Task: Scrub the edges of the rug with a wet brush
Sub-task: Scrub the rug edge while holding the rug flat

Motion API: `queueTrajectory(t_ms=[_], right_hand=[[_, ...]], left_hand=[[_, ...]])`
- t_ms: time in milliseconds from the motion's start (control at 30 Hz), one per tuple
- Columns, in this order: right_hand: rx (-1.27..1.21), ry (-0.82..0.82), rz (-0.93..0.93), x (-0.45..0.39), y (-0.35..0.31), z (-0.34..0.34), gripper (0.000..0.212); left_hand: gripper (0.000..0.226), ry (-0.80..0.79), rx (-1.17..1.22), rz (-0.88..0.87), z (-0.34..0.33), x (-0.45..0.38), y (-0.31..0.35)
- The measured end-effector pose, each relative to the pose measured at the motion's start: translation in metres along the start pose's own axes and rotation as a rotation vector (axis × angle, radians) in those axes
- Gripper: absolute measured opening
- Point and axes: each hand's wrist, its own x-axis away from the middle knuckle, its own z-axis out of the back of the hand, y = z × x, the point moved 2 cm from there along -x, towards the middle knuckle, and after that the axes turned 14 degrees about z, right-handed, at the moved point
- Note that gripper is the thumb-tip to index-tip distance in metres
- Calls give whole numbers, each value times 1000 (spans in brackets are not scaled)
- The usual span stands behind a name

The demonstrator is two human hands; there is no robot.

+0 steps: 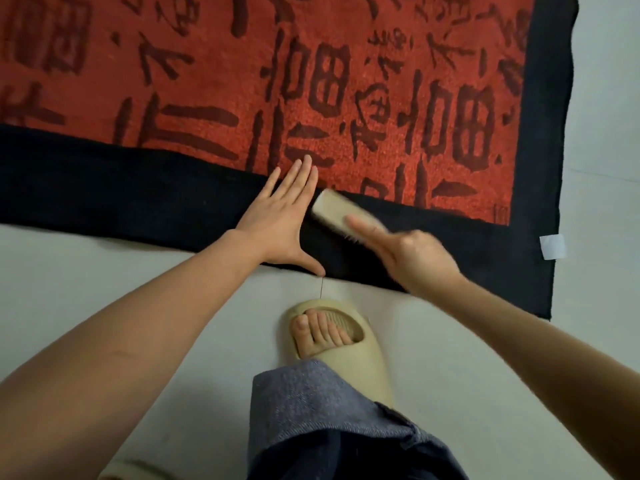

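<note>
A red rug (pixel 311 98) with dark characters and a wide black border (pixel 121 195) lies on a pale floor. My left hand (pixel 280 223) presses flat on the black border, fingers straight and thumb spread along the rug's near edge. Just to its right, my right hand (pixel 412 254) grips a pale wooden scrub brush (pixel 332 211), forefinger stretched along its back. The brush lies on the black border with its bristles down. It is blurred with motion.
My foot in a beige slide sandal (pixel 346 348) stands on the floor just in front of the rug's edge, with a denim trouser leg (pixel 329 427) below it. A white label (pixel 552 245) sticks out at the rug's right edge. A loose thread hangs near my left thumb.
</note>
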Motion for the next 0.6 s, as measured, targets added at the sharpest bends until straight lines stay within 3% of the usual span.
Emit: queueTrajectory(t_ms=[67, 133, 233, 300, 400, 467, 600], right_hand=[[-77, 80, -249, -14, 18, 13, 56], [-198, 98, -302, -19, -3, 7, 53], [-218, -207, 66, -17, -53, -10, 68], [-99, -271, 162, -31, -38, -4, 68], [-139, 36, -194, -61, 12, 18, 54], [-199, 134, -272, -63, 4, 17, 51], [-221, -257, 157, -53, -53, -4, 60]], left_hand=[[151, -37, 43, -30, 9, -2, -10], [145, -65, 68, -51, 22, -7, -32], [149, -70, -51, -45, 26, -10, -60], [154, -100, -75, -38, 21, -9, -64], [159, -103, -91, -55, 19, -9, -62], [158, -97, -82, -61, 18, -10, -65], [157, -65, -95, -85, 14, -10, -67]])
